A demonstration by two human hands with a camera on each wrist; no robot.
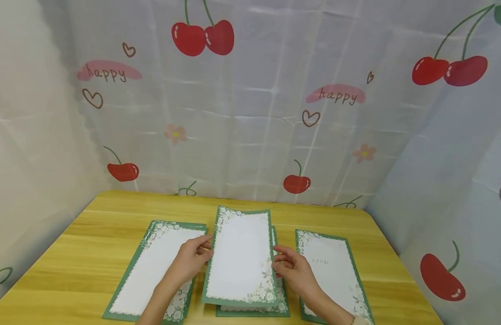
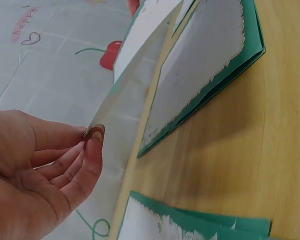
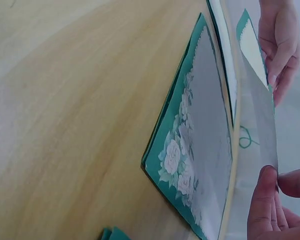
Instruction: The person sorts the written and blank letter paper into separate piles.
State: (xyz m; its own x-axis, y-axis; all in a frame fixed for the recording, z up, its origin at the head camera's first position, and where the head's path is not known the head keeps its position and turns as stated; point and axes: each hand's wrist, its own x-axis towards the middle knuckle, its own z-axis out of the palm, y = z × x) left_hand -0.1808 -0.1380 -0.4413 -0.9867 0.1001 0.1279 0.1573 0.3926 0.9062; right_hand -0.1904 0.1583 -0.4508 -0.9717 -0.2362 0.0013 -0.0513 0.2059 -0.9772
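Note:
A sheet of paper [image 1: 240,257] with a green border and white flowers is held up by both hands. My left hand [image 1: 190,261] pinches its left edge between thumb and fingers, seen close in the left wrist view. At the opposite edge, my right hand [image 1: 296,271] pinches the paper; the right wrist view shows thumb and fingers [image 3: 264,200] on it. Below the lifted sheet lies a middle stack of the same paper [image 1: 250,312], partly covered by it and apart from it in the wrist views.
On the left of the yellow wooden table [image 1: 71,253] lies another stack of bordered sheets [image 1: 141,284], partly behind the left forearm. A bordered sheet [image 1: 331,275] with faint writing lies on the right. A cherry-print curtain [image 1: 242,149] hangs behind the table.

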